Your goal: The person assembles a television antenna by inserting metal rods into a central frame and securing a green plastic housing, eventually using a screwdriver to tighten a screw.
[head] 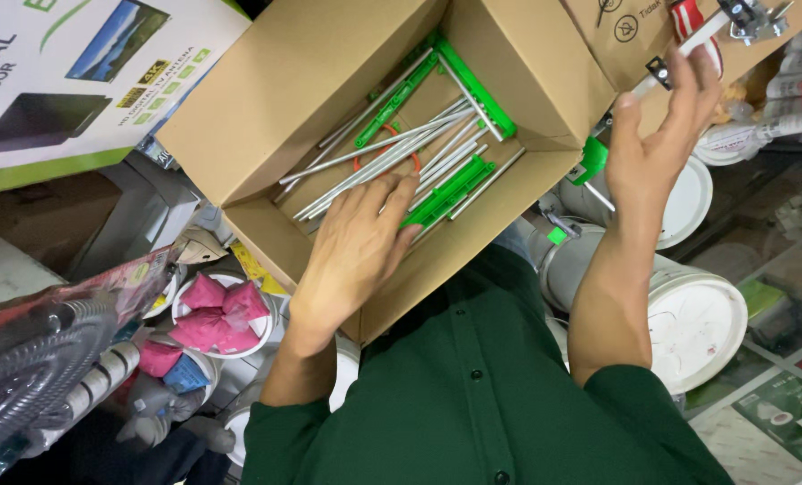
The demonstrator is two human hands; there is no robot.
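Item: open cardboard box (311, 90), centre to upper centre of the frame, flaps up, held against the person's green-shirted front.

Contents: a loose bundle of thin grey metal rods (392, 148) lying mostly on a diagonal, mixed with green plastic bars (477, 85) and one thin orange ring (387, 135) partly under the rods.

Left hand (356, 247): palm down inside the box at its near edge, fingers loosely spread, fingertips resting on the rods and on a green bar; clamped on nothing that can be seen.

Right hand (657, 135): outside the box, upper right of the frame, fingers straight and slightly apart, thumb out. A white rod with a metal bracket (724, 22) crosses at the fingertips; whether it is gripped cannot be told.

Surroundings: white lidded buckets (697, 323) at lower right; a round white tub of pink packets (217, 314) at lower left; grey ribbed hose in clear wrapping (23, 368) at far left; a white and green printed carton (77, 63) at upper left.
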